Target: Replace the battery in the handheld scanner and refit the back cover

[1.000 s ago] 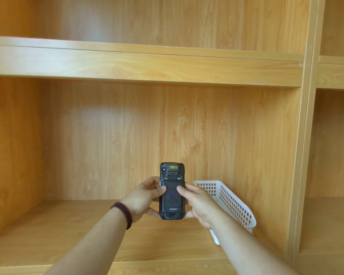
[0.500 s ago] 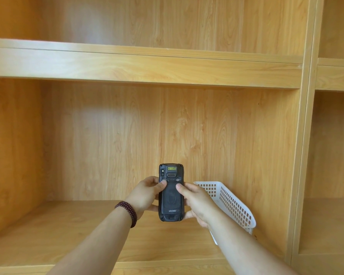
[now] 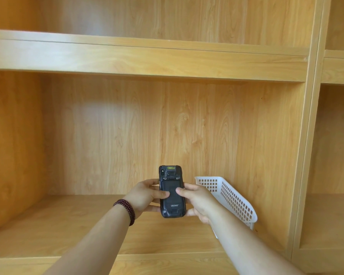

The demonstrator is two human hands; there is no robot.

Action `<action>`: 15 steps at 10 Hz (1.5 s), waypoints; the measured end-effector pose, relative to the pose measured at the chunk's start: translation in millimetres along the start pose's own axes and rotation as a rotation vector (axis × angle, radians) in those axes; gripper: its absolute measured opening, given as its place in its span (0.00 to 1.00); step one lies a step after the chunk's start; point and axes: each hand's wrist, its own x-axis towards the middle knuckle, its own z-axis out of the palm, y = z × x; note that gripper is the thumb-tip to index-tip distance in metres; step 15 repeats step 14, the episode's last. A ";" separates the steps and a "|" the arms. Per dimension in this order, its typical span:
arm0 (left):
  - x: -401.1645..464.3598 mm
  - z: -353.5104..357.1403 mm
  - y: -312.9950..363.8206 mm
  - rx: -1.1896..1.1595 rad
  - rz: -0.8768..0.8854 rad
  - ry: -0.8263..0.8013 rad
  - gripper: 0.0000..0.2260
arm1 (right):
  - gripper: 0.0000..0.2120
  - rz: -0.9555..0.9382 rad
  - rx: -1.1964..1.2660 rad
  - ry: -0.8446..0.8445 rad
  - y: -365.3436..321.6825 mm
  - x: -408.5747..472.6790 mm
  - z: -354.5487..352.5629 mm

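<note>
A black handheld scanner [image 3: 172,203] is held upright in front of the shelf, its back facing me with the back cover [image 3: 172,190] in place. My left hand [image 3: 145,197] grips its left side, fingers wrapped behind and thumb pressing on the cover. My right hand [image 3: 197,199] grips the right side, its thumb also lying on the cover, close to the left thumb. No loose battery is in sight.
A white perforated plastic basket [image 3: 232,197] leans tilted against the shelf's back wall, just right of my hands. The wooden shelf board [image 3: 48,231] lies below, an upper shelf [image 3: 147,58] above, and a vertical divider [image 3: 306,155] at the right.
Both thumbs have slid down from the cover's upper edge to its middle and come closer together. The scanner has stayed upright in nearly the same place.
</note>
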 end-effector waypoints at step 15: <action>27.6 13.7 -36.8 0.709 -0.248 0.323 0.16 | 0.21 0.197 -0.902 0.196 37.6 27.4 10.2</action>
